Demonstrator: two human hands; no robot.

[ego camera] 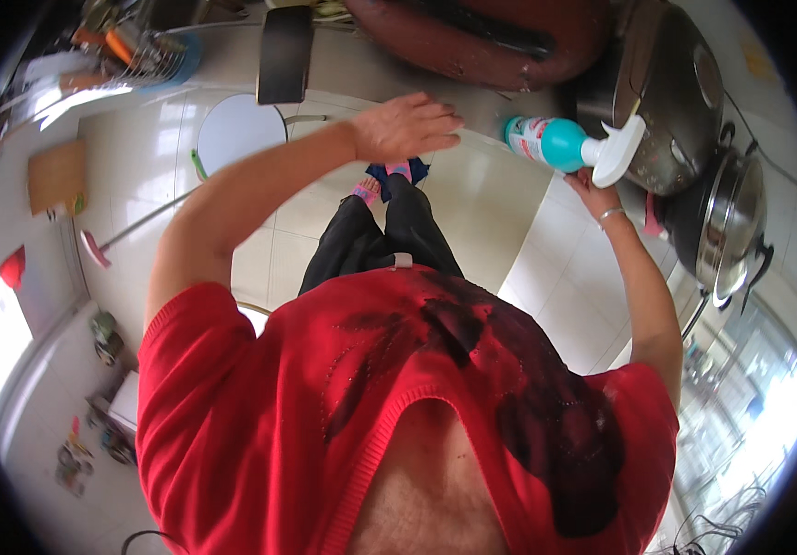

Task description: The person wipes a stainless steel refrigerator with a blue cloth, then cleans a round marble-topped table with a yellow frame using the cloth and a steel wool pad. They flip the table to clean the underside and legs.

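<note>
My left hand [409, 128] is held palm down near the front edge of the counter [370, 69], its fingers stretched out and holding nothing. At the right, my right hand [592, 194] is beside a teal spray bottle [561, 144] with a white trigger head. The fingers are at the bottle's neck, partly hidden behind it. Whether they grip it or only touch it, I cannot tell. The bottle bears a white and red label, and its base shows at the counter's edge. Left of my left hand, a dark phone-like slab [285, 55] overhangs the counter edge.
A large red-brown object [426, 41] with a black strip sits on the counter. Beyond the bottle stand a dark metallic cooker [676, 104] and a lidded pan [724, 222]. A round white stool [242, 135] and a pink-headed mop [96, 250] are at the left.
</note>
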